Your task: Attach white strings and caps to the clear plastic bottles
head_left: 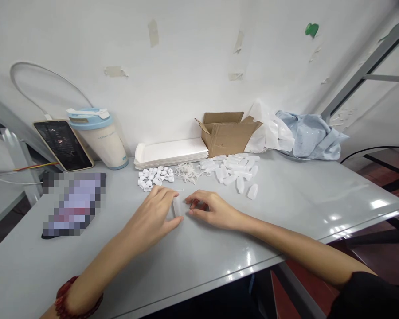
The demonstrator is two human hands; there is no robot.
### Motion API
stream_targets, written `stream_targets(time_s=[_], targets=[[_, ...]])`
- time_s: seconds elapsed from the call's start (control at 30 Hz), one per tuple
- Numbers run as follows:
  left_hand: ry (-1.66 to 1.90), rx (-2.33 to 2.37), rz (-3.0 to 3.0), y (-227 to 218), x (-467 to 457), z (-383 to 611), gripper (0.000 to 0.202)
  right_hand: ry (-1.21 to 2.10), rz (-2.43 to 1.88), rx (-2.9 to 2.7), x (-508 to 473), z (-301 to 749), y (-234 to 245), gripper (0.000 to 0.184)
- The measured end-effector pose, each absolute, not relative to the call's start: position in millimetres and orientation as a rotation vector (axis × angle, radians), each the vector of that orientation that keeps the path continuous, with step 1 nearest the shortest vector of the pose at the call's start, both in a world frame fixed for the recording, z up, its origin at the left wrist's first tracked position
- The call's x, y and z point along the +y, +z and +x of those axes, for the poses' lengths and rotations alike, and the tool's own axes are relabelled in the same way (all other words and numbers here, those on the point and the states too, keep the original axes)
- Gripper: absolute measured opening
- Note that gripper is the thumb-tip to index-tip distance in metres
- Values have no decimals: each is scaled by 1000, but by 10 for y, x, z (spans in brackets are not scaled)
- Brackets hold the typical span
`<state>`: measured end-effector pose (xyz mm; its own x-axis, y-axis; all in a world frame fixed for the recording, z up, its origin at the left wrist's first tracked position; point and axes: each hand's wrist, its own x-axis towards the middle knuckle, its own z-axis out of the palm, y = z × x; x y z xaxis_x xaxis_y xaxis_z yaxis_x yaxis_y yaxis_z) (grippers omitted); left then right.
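Observation:
Both my hands rest on the grey table (286, 208), meeting near its middle. My left hand (154, 215) pinches a small translucent white plastic tube (177, 206) between thumb and fingers. My right hand (209, 208) is curled beside it, its fingertips touching the tube's right side. Just beyond lie a heap of small white caps (155, 177), a tangle of white strings (187, 171) and a pile of several white tubes (234, 170).
A stack of white sheets (171, 153), an open cardboard box (225, 132), a white plastic bag (269, 128) and blue cloth (310, 135) line the wall. At left stand a phone (64, 144), a blue-lidded cup (101, 137) and a blurred flat item (73, 201).

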<state>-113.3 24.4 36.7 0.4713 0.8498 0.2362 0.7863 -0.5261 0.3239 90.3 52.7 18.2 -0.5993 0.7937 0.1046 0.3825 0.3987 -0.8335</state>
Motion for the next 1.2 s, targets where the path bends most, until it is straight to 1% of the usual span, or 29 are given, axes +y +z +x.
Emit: stream_targets(time_s=[0.3, 0.67, 1.0, 1.2], targets=[[464, 1429, 2411, 391, 261, -1217, 37, 1026, -920, -2295, 508, 912, 241, 26], [501, 1433, 2431, 349, 268, -1227, 34, 1017, -774, -2402, 496, 929, 258, 37], [447, 1429, 2411, 383, 250, -1219, 31, 1020, -787, -2414, 497, 930, 272, 38], [422, 1416, 2411, 402, 242, -1217, 35, 1003, -795, -2381, 515, 944, 269, 32]])
